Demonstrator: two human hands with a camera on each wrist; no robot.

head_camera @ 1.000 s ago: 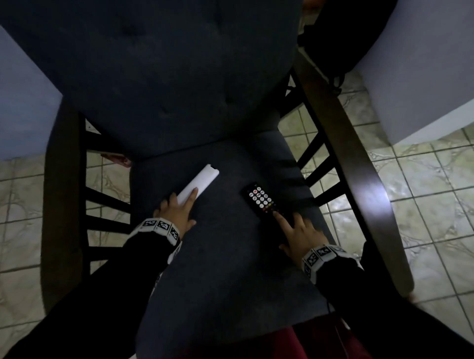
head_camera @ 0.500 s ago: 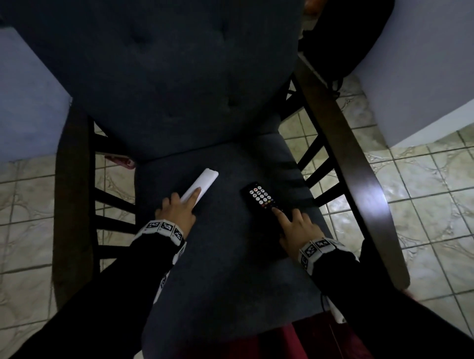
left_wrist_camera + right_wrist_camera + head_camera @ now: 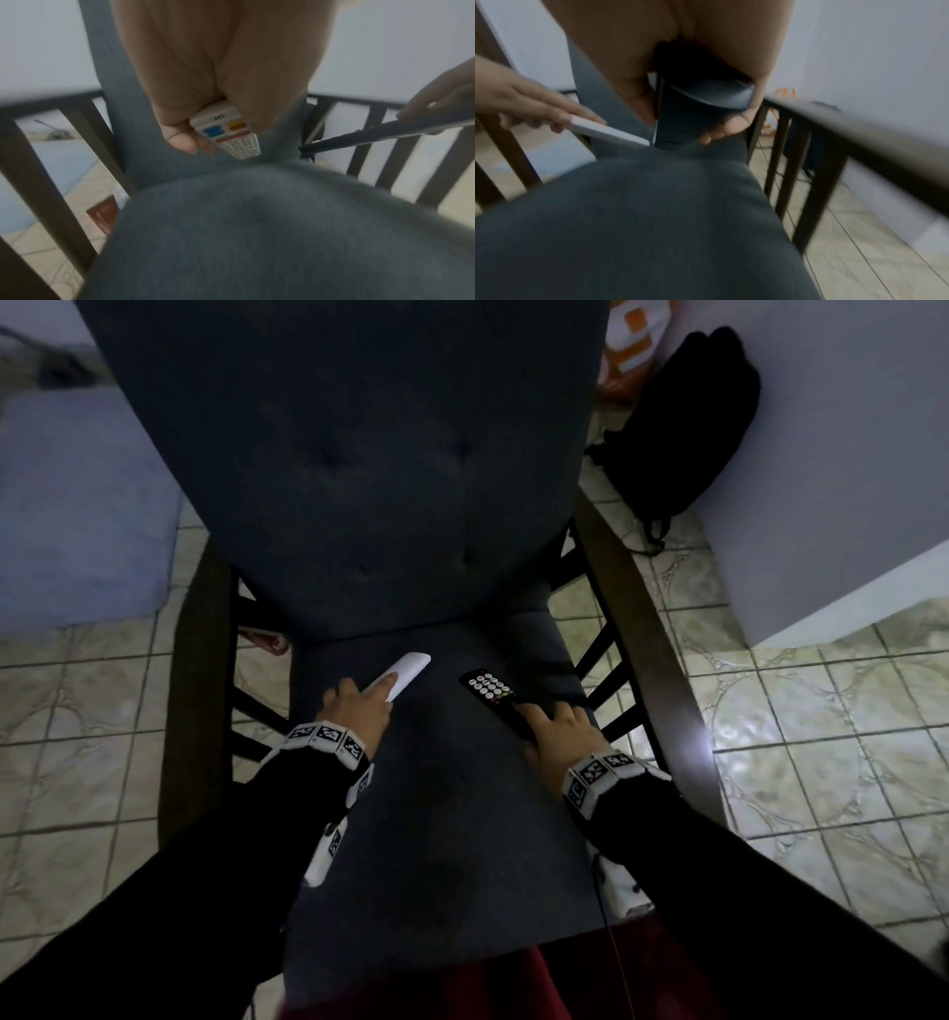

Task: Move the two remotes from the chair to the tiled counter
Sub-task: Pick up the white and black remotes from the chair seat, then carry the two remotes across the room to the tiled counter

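Observation:
A white remote (image 3: 405, 674) (image 3: 226, 132) is held above the grey seat cushion (image 3: 441, 814) of the armchair; my left hand (image 3: 357, 706) grips its near end, face down, with the forefinger along its back. A black remote (image 3: 490, 693) (image 3: 680, 117) with coloured buttons facing up is gripped at its near end by my right hand (image 3: 557, 726). In both wrist views each remote is lifted off the cushion, thumb and fingers curled round its sides. The tiled counter is not in view.
Dark wooden armrests (image 3: 647, 649) with slats flank the seat on both sides. The tall tufted backrest (image 3: 359, 454) rises behind the remotes. A black bag (image 3: 683, 423) lies on the tiled floor (image 3: 821, 737) by a white wall at the right.
Both hands have closed round the near ends of their remotes and raised them off the cushion. The head view has tilted upward, showing more of the backrest.

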